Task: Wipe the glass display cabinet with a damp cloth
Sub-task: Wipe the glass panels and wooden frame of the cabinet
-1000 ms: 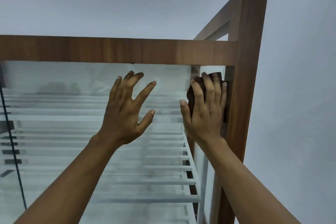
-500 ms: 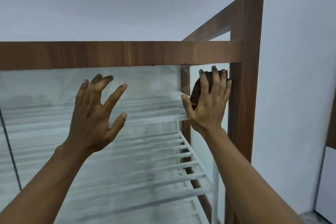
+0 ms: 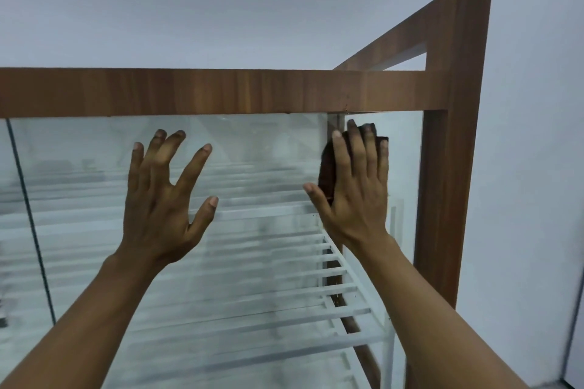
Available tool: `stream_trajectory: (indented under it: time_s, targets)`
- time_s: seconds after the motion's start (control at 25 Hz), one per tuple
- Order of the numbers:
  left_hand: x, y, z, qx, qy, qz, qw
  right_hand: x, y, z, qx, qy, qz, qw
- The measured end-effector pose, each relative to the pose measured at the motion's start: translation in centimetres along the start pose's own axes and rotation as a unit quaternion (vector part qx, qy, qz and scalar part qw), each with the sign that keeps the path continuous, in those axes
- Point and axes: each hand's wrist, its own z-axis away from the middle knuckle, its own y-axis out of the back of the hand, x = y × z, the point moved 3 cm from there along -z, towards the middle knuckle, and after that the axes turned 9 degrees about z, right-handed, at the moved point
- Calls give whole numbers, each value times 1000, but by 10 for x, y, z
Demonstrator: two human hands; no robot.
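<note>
The glass display cabinet (image 3: 221, 90) has a brown wooden frame and a glass front pane (image 3: 252, 148) just under its top rail. My right hand (image 3: 354, 189) lies flat with straight fingers on a dark brown cloth (image 3: 327, 164), pressing it against the glass near the pane's upper right corner. Most of the cloth is hidden under the hand. My left hand (image 3: 164, 199) is spread open against the glass to the left, holding nothing.
White slatted shelves (image 3: 252, 303) show through the glass. The wooden corner post (image 3: 448, 167) stands just right of my right hand. A dark vertical glass seam (image 3: 28, 215) runs at the far left. A pale wall lies behind and to the right.
My right hand with the cloth has slid left, away from the corner post. My left hand stays spread on the glass. The view has shifted a little.
</note>
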Motion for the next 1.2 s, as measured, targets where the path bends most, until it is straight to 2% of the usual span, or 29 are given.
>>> stream_trajectory:
  time_s: [0.04, 0.12, 0.2, 0.24, 0.36, 0.4, 0.44, 0.52, 0.6, 0.64, 0.76, 0.8, 0.84, 0.96, 1.04, 1.2]
  targets:
    - [0, 0, 1, 6, 4, -3, 1000, 15, 1, 9, 0, -24, 8, 1000]
    - [-2, 2, 3, 12, 9, -3, 1000, 45, 4, 19, -7, -127, 24, 992]
    - [-6, 7, 3, 6, 4, -1, 1000, 31, 4, 10, 2, -174, 31, 984]
    - [-8, 9, 3, 2, 0, -2, 1000, 6, 4, -1, 6, -137, 25, 990]
    - [-15, 13, 7, 0, 7, -9, 1000, -67, -2, -10, -3, 61, -4, 998]
    - [-18, 14, 8, 3, 11, -10, 1000, -64, -2, -6, -3, 77, 0, 997]
    - [-21, 15, 9, 5, 12, -12, 1000, -47, -2, -1, -1, 56, 8, 998]
    - [-27, 16, 14, -2, 5, -15, 1000, -2, 2, 5, -1, -48, 34, 998]
    - [-27, 16, 17, -6, -2, -17, 1000, -2, 2, -3, 7, -102, 43, 994]
    - [-25, 16, 16, -6, -3, -18, 1000, -25, 1, -12, 10, -71, 32, 997]
    - [-25, 19, 14, -15, 5, -13, 1000, -113, -2, -12, -25, 111, -19, 993]
    - [-27, 22, 16, -17, 9, -12, 1000, -118, -2, -5, -33, 131, -20, 991]
    - [-32, 25, 19, -17, 11, -11, 1000, -105, -2, 4, -29, 119, -5, 992]
    - [-49, 36, 32, -33, 3, -13, 999, -41, 3, 20, -15, -9, 20, 1000]
    - [-49, 36, 32, -39, -1, -18, 999, -44, 1, 10, -21, -44, 34, 998]
    - [-36, 24, 19, -21, 17, -37, 999, -114, 0, -11, -23, 70, -2, 997]
